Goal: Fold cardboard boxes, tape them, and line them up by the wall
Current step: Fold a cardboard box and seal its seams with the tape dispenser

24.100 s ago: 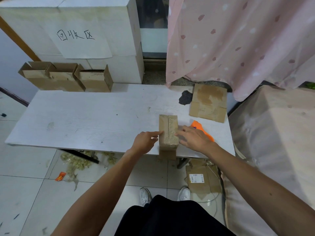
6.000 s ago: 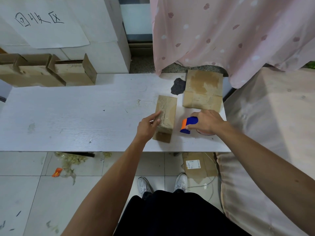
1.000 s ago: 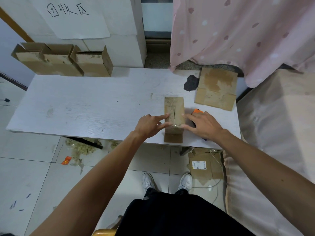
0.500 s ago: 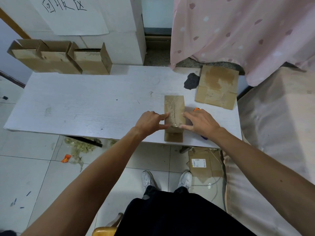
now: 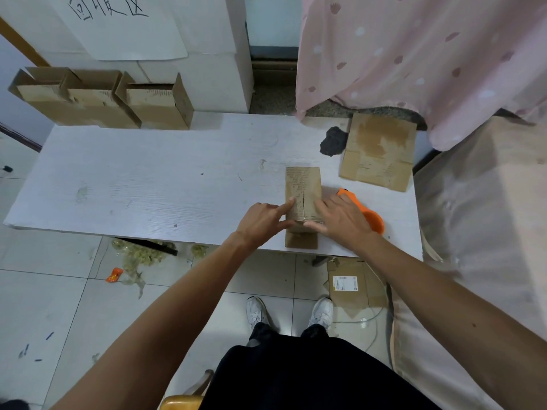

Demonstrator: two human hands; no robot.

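A small brown cardboard box (image 5: 303, 187) stands near the front right of the white table (image 5: 154, 184), its closed flaps meeting in a seam on top. My left hand (image 5: 262, 221) presses the box's left side with straight fingers. My right hand (image 5: 340, 218) presses the right side the same way, thumb along the near edge. An orange tape dispenser (image 5: 365, 211) lies on the table just behind my right hand. Three folded boxes (image 5: 100, 99) stand in a row against the white wall block at the far left.
A flat unfolded cardboard sheet (image 5: 379, 150) lies at the table's far right, next to a dark patch (image 5: 333, 142). A pink curtain (image 5: 414, 54) hangs behind. More flat cardboard (image 5: 353, 287) and scraps lie on the tiled floor under the table.
Both hands stay on the box's sides. My right hand has slid slightly toward me, uncovering more of the orange tape dispenser. The box has not moved.
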